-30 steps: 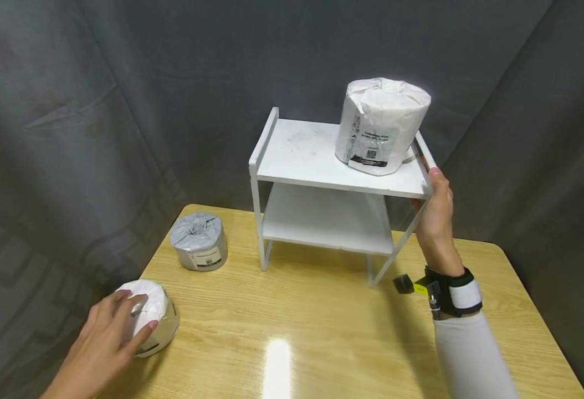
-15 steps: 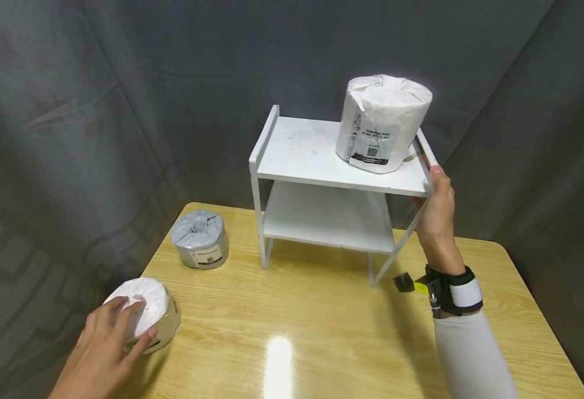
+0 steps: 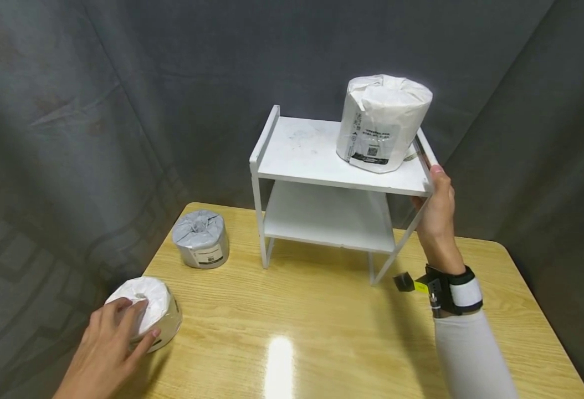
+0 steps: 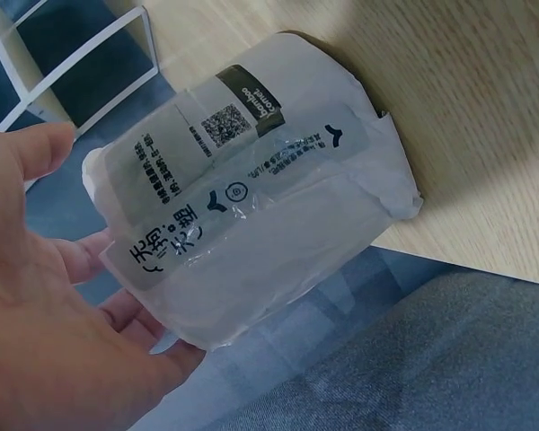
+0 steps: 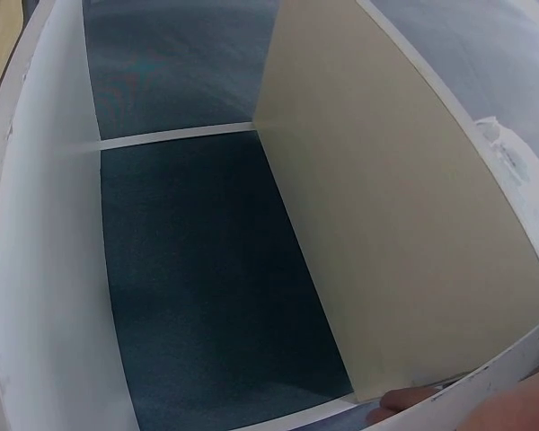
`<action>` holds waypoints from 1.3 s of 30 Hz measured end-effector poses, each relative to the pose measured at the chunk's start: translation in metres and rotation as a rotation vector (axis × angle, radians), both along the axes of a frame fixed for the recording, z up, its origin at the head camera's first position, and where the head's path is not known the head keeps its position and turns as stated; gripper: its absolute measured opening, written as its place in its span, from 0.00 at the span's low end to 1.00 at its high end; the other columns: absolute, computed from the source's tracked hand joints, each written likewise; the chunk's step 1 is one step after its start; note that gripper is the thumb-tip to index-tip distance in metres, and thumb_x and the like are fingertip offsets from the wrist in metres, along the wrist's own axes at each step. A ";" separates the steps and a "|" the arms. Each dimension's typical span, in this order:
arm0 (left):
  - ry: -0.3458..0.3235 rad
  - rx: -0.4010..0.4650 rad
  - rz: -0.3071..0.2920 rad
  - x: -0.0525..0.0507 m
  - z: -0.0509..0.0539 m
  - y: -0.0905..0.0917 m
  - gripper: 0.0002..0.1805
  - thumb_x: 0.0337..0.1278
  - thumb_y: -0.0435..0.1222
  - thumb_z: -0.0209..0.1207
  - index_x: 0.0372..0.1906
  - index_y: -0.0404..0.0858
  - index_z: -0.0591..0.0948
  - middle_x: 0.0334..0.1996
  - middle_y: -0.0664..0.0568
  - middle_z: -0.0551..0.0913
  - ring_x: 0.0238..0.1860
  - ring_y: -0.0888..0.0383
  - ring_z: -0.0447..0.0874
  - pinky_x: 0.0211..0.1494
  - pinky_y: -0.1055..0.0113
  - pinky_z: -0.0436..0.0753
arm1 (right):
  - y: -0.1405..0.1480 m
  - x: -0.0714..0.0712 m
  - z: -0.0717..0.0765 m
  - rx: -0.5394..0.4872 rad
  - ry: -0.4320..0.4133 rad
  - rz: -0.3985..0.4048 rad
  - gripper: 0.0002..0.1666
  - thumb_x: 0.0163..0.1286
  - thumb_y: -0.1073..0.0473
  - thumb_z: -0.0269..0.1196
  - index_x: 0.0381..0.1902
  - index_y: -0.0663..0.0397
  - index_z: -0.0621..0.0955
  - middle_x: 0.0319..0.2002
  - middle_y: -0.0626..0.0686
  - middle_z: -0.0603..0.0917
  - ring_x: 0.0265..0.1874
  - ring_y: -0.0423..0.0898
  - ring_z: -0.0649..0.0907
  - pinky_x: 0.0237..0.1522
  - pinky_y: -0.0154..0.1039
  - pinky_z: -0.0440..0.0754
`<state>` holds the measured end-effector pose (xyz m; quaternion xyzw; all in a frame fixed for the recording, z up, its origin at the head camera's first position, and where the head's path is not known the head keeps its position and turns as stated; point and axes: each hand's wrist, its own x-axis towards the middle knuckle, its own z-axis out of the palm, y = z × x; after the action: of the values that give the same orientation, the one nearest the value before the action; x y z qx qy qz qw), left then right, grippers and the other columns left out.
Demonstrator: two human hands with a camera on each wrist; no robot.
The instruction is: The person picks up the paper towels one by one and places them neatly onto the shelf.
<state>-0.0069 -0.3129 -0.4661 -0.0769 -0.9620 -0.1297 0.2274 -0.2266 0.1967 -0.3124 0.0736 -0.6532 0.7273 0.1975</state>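
Note:
A white-wrapped roll (image 3: pixel 168 327) is at the table's left edge. My left hand (image 3: pixel 103 343) is at its top, bent fingers over the top face and thumb by the near side; whether all fingertips touch is unclear. In the left wrist view the hand (image 4: pixel 63 287) is at one end of the printed roll (image 4: pixel 251 206), fingers spread. My right hand (image 3: pixel 435 221) grips the right end of a white two-tier shelf (image 3: pixel 302 149). In the right wrist view, fingers (image 5: pixel 404 400) show at the shelf's lower right; most of that hand is out of frame.
A larger white-wrapped roll (image 3: pixel 382 127) stands at the right end of the shelf's top tier. One grey-wrapped roll (image 3: pixel 201 241) stands at the back left of the wooden table (image 3: pixel 222 343). Dark grey cloth (image 3: pixel 197 100) hangs behind and at both sides.
My left hand has shifted slightly right, and its fingers are more bent over the roll's top. The right hand still holds the shelf, which has barely moved in view.

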 end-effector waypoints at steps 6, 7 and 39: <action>-0.010 -0.030 -0.018 -0.003 0.000 0.002 0.30 0.69 0.54 0.66 0.59 0.34 0.79 0.53 0.36 0.77 0.52 0.32 0.73 0.50 0.36 0.74 | 0.000 0.000 0.000 -0.001 0.010 -0.010 0.35 0.85 0.43 0.41 0.76 0.56 0.73 0.71 0.61 0.72 0.72 0.56 0.67 0.79 0.53 0.52; -0.009 -0.033 -0.022 -0.003 0.000 0.002 0.30 0.69 0.55 0.66 0.59 0.34 0.79 0.52 0.36 0.77 0.53 0.32 0.73 0.51 0.36 0.73 | 0.000 0.000 0.000 -0.006 0.015 -0.010 0.35 0.84 0.43 0.41 0.76 0.57 0.73 0.70 0.61 0.72 0.71 0.55 0.68 0.79 0.53 0.53; -0.038 -0.188 -0.032 -0.018 -0.009 0.007 0.39 0.77 0.61 0.51 0.71 0.31 0.71 0.42 0.36 0.85 0.50 0.38 0.85 0.68 0.34 0.63 | 0.000 -0.001 -0.001 0.019 -0.018 -0.014 0.35 0.85 0.43 0.39 0.79 0.54 0.69 0.78 0.60 0.66 0.76 0.55 0.64 0.82 0.54 0.50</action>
<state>-0.0249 -0.3058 -0.4754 -0.1109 -0.9728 -0.0438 0.1987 -0.2273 0.1967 -0.3135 0.0645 -0.6624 0.7201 0.1962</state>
